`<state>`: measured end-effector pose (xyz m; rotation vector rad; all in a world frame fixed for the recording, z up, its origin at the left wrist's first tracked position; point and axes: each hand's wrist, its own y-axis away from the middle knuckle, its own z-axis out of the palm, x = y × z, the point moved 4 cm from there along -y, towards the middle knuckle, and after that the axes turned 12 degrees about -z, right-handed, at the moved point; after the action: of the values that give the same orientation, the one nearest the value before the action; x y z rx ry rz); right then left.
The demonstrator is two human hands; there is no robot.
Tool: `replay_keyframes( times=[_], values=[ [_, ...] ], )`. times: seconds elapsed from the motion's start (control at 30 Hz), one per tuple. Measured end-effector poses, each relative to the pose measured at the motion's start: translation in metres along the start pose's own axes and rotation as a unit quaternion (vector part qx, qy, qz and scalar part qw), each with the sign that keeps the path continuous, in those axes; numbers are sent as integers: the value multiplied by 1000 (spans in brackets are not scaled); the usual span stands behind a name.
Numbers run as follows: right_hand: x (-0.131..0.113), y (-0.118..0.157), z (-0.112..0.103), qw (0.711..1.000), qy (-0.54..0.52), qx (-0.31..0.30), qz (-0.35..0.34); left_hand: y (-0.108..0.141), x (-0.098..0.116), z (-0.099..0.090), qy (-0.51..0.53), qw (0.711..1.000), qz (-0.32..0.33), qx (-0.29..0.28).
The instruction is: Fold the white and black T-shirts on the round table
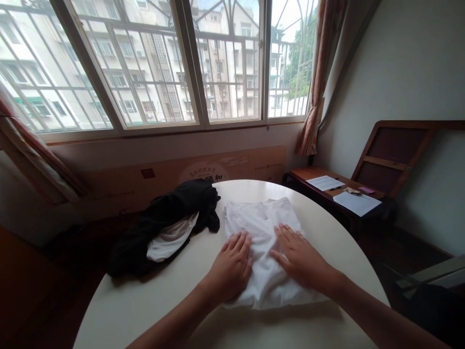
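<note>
A white cloth garment (pixel 263 281), folded into a rough rectangle with soft wrinkles, lies in front of me; its exact kind does not show. My left hand (pixel 234 264) rests on its left side, palm down, fingers stretched forward over the fabric. On the right part lies my right hand (pixel 296 254), flat, with the thumb spread away from the fingers. Neither hand grips the cloth. To the left is a heap of black clothing (pixel 181 203) with a white piece of fabric (pixel 172 240) showing among it.
The round white table (pixel 152 310) carries both piles, and the black heap hangs at its left edge. Papers (pixel 358 203) lie on a low wooden table (pixel 308 173) at right. Behind stand a printed cardboard panel (pixel 160 182) and a barred window (pixel 232 72) with curtains (pixel 314 116).
</note>
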<state>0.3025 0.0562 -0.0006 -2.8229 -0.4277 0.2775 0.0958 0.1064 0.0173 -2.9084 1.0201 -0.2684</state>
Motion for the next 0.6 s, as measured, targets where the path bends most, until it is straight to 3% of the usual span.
replay_keyframes(
  times=[0.13, 0.27, 0.33, 0.4, 0.47, 0.53, 0.6],
  values=[
    [14, -6, 23, 993, 2, -111, 46, 1, -11, 10, -46, 989, -123, -70],
    [28, -8, 14, 979, 73, -164, 99, 6, -7, 2, -106, 974, -185, -71],
    [26, -17, 7, 974, 96, -163, 122, 10, -1, -3, -113, 974, -189, -44],
    [17, -32, 4, 980, 90, -132, 116, 17, 9, -6, -89, 987, -137, -9],
    [6, -49, 10, 989, 58, -113, 70, 27, 25, -4, -33, 999, -9, -5],
    [2, -64, 23, 991, 19, -127, 42, 40, 39, 0, 26, 992, 120, -41],
    [10, -76, 35, 988, -4, -139, 64, 49, 47, 4, 64, 978, 181, -82]
  ],
)
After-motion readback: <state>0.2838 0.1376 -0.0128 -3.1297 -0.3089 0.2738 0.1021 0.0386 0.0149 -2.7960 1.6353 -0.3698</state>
